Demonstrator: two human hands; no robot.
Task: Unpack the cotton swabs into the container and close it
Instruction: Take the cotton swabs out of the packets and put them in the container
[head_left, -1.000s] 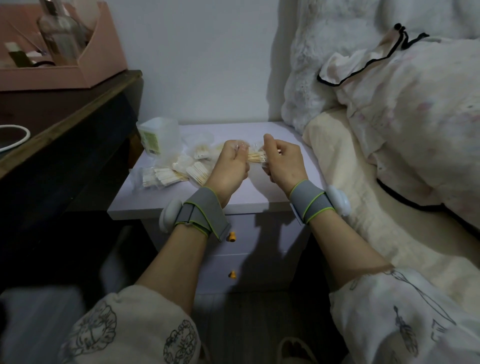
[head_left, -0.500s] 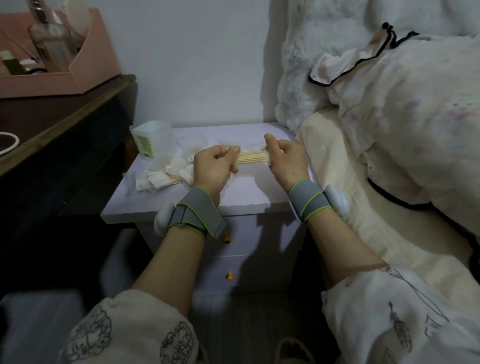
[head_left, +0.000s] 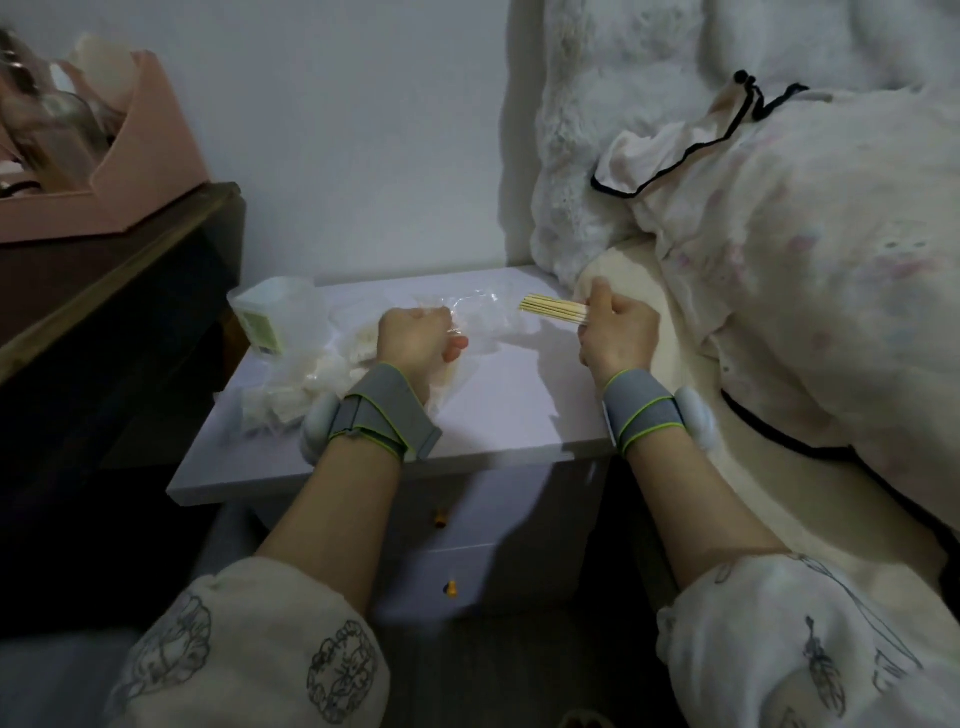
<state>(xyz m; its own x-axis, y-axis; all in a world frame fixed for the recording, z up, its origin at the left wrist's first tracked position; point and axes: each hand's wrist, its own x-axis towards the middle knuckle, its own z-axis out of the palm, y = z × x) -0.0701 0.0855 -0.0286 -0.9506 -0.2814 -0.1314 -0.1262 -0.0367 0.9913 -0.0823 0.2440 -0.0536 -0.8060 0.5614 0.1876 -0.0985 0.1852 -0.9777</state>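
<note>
At far left a pink organiser tray (head_left: 150, 171) stood on a dark desk (head_left: 104, 291). Beside the desk, a white nightstand (head_left: 498, 410) carried the task's things. At its back left corner stood the translucent container (head_left: 265, 322), green-labelled, with no lid visible on it. Just in front of and to the right of the container lay a heap of wrapped swab packets (head_left: 306, 379), blurred in this view. The left hand (head_left: 415, 340), fist closed, gripped a clear plastic wrapper (head_left: 467, 312) above the nightstand top; whether the wrapper held anything could not be told. The right hand (head_left: 618, 338), well apart from the left, was clamped on a bundle of cotton swabs (head_left: 553, 310), whose wooden sticks projected leftward from the fingers, clear of the wrapper. Both wrists bore grey bands. At right, a bed with a patterned quilt (head_left: 810, 270) adjoined the nightstand.
</note>
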